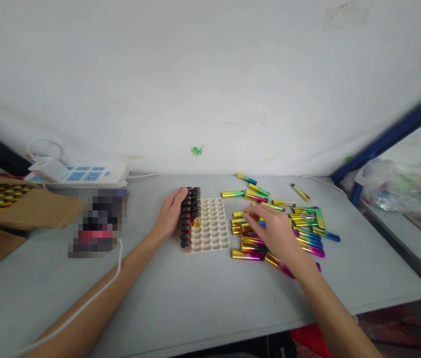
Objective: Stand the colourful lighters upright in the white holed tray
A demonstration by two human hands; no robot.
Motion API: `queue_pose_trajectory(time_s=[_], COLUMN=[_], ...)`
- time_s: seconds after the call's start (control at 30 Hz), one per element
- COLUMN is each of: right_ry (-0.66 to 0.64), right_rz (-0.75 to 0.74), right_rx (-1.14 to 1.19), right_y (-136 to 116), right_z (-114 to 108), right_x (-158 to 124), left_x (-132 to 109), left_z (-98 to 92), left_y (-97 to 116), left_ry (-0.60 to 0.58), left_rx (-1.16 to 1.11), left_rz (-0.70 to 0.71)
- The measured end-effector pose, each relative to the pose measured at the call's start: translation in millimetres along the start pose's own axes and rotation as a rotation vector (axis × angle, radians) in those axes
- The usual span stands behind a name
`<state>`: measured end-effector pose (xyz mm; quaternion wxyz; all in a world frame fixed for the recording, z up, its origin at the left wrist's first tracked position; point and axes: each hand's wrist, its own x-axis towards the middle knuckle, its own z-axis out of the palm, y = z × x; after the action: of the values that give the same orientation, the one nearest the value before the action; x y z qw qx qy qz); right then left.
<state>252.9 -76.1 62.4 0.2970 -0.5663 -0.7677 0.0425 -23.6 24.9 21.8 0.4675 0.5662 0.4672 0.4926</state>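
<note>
Left hand [169, 219] sits against the outer left edge of a pale rack [213, 228], thumb over the far end of the black-capped pieces [186, 222]; fingers mostly hidden, so can't tell whether it clamps rack or pieces. Right hand [275, 231] is over the pile of foil-bright tubes [248, 255], fingers curled, thumb and index tips close together just above the yellow ends. Can't tell if a tube is pinched there.

Rack: off-white, looks like moulded plastic, a grid of rounded pockets, flat on the grey tabletop [151, 308] between the hands. Black-capped pieces stand upright along its left side, matte caps with a small round mark on top, dark red lower down. One translucent amber bit [197, 223] shows beside them. Other pockets to the right are bare.

Tubes: slim, flattened sticks, mirror-gloss, fading from yellow into green, blue or magenta, dark at one end. They lie right of the rack at mixed angles, some side by side.

Left side: brown cardboard box [39, 209], flaps open, yellow-and-black items inside; glossy white power strip [100, 175] near the wall; pixelated object [98, 223] (blurred out, no telling what), thin white cable [120, 256] beside it. Right: crinkled clear plastic bags [382, 184] past a blue bar [393, 132].
</note>
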Motion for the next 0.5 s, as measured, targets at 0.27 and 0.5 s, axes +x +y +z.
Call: queue_pose_trajectory(time_s=[0.27,0.5], right_ry=[-0.208,-0.377], right_rz=[0.116,0.107], right_rx=[-0.308,-0.345], right_y=[143,158], right_z=[-68,-66], right_x=[0,25], left_x=[0,1], left_z=[-1.0,-2.2], left_y=[-1,-5], left_ry=[0.010,-0.004], left_rx=[0.025,0.007], left_rz=[0.015,0.006])
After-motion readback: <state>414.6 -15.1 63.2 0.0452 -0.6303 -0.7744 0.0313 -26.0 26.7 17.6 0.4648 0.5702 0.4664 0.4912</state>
